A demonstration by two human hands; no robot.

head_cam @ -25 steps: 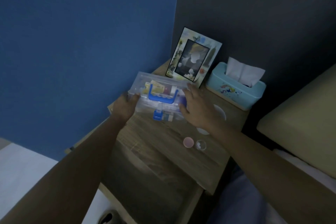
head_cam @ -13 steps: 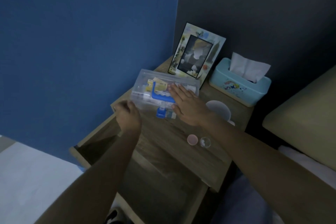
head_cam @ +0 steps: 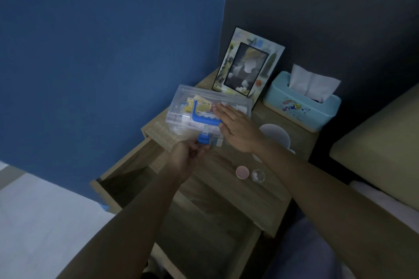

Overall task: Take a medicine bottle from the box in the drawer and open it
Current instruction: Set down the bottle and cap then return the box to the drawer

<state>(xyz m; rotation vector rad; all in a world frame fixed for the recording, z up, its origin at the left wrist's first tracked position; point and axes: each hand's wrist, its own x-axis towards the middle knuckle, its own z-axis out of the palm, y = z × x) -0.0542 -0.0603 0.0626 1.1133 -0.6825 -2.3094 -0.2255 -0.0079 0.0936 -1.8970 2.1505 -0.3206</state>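
Two hands at box (head_cam: pixel 204 108): right hand (head_cam: pixel 235 129) flat on lid; left hand (head_cam: pixel 188 154) apparently pinching blue latch (head_cam: pixel 203 140).

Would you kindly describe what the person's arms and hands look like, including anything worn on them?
Both forearms are bare all the way to the frame edge, with no sleeves showing. The left hand and right hand wear no gloves; no watch, ring or bracelet is visible in the dim light.

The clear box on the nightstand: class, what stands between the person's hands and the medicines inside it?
The closed lid of the clear box. The right hand lies flat on it beside the blue handle, and the left hand is at the blue latch on the front, which looks not yet released.
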